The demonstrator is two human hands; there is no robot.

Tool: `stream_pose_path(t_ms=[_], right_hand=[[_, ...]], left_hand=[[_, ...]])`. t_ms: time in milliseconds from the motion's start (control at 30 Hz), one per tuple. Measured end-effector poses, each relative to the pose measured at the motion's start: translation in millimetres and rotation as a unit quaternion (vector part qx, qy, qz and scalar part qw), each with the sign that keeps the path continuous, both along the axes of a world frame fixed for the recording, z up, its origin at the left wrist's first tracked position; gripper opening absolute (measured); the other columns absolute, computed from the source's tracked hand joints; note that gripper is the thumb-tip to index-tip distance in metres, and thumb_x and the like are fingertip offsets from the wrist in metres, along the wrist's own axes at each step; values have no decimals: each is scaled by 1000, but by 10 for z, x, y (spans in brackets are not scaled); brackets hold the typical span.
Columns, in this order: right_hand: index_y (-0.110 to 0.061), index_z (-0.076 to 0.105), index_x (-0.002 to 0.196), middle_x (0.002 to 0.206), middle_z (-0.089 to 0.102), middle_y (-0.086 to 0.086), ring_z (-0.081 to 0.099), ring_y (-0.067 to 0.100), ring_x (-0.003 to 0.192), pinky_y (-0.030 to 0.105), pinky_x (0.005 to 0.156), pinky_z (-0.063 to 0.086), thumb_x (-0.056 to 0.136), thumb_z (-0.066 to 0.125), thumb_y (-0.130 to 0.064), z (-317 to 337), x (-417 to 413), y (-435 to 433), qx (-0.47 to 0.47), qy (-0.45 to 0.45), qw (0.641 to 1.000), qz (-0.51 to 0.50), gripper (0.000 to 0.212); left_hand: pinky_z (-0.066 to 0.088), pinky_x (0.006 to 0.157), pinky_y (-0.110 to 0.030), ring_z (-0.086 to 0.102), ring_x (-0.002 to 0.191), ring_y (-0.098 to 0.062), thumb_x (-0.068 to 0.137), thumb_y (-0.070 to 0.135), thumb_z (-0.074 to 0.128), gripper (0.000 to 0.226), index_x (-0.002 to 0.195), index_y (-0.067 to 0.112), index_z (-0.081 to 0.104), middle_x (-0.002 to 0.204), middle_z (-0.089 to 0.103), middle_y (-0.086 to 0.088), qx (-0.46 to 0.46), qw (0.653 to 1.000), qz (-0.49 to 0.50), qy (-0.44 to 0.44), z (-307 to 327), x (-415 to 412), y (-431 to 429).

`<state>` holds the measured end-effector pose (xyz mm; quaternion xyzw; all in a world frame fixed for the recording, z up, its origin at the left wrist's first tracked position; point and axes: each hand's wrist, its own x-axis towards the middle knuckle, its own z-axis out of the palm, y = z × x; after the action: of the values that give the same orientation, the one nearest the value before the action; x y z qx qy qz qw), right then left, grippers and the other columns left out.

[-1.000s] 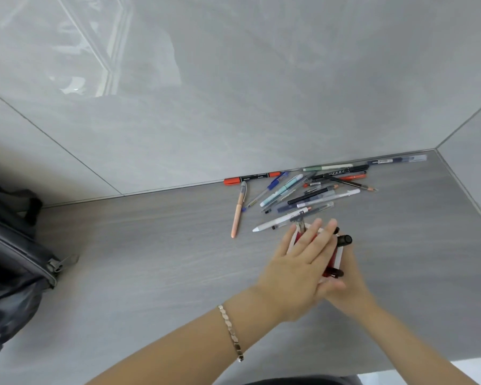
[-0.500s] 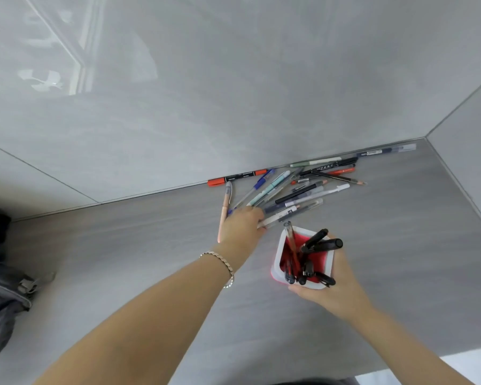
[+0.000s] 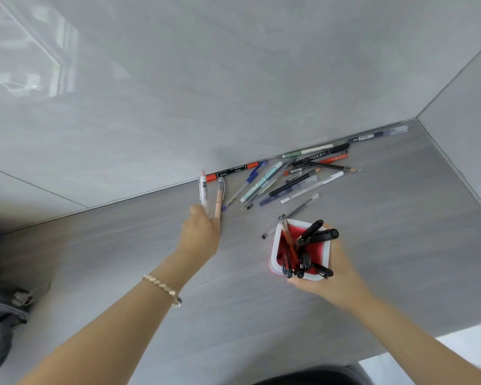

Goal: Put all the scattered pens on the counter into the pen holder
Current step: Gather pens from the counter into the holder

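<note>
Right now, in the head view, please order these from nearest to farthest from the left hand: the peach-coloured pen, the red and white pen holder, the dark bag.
1. The peach-coloured pen, at the left hand's fingertips.
2. The red and white pen holder, to the right, held by the right hand.
3. The dark bag, at the far left edge.

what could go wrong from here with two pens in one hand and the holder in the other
The left hand pinches a white pen and a peach pen at their lower ends only, so one may slip out on the way over. The holder, gripped by the right hand, is already crowded with black pens leaning out; pushing two more in could knock one loose. A clear pen lies just beyond the holder and might get nudged.
</note>
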<state>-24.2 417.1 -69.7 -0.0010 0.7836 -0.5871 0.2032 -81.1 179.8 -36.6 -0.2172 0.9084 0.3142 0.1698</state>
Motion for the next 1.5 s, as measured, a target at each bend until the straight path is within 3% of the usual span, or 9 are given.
stream_pose_path(t_ms=[167,333,567,700,833,967,1167,1267,1500], right_hand=[[-23,33,128,126,53,2,56,8,115,16,92,49,59,84,-9,8,19,5,1,0,1000,-4,87],[-26,32,129,128,51,0,55,9,118,28,98,48,59,84,-16,22,17,4,-1,5,1000,4,88],[-30,30,130,132,48,-3,52,6,120,29,100,48,59,85,-21,9,19,9,-8,4,1000,8,90],[-27,32,128,128,50,-4,52,2,117,10,92,46,57,85,-18,55,17,-11,-16,16,1000,-3,89],[-22,38,126,123,55,-4,55,2,114,8,88,46,53,81,-25,122,20,-37,-35,36,999,-2,85],[-25,46,119,113,61,1,62,12,107,25,88,53,54,81,-13,163,-13,-69,-35,50,998,-1,75],[-44,43,94,95,59,-12,62,1,85,9,69,52,58,81,-3,149,3,-73,-14,50,999,6,67],[-24,48,97,91,62,-3,66,11,87,29,72,54,55,79,-8,128,-16,-81,2,60,998,-7,55],[-24,50,115,103,65,3,66,19,100,34,84,58,58,82,1,154,-40,-85,-18,95,995,10,71]], left_hand=[[39,93,-49,47,112,-46,93,28,46,42,112,-8,38,119,50,-31,-78,996,-1,-49,-137,-261,60],[44,88,-45,47,109,-42,91,12,44,34,121,-4,36,123,41,-26,-144,983,-101,-46,-253,-291,176],[41,88,-45,50,109,-42,94,17,36,24,105,-3,43,120,49,-30,-61,998,2,-30,-268,-187,37],[41,59,-31,47,67,-24,96,19,32,14,89,7,32,97,54,-23,105,990,79,55,61,22,33],[44,72,-18,50,76,-14,96,9,34,27,86,32,43,89,56,-2,316,918,41,235,664,338,321],[50,70,-13,61,80,-3,91,-2,45,26,92,22,53,87,64,6,458,859,24,228,830,515,768],[55,76,-18,66,86,-12,82,-4,57,27,84,22,56,100,66,-18,415,904,-3,107,503,547,1144],[50,72,-7,64,81,3,77,-8,62,40,85,31,53,83,65,1,412,900,-6,145,477,528,1100],[52,85,-25,63,93,-11,89,7,49,50,99,56,50,88,66,24,412,880,-39,234,442,595,970]])
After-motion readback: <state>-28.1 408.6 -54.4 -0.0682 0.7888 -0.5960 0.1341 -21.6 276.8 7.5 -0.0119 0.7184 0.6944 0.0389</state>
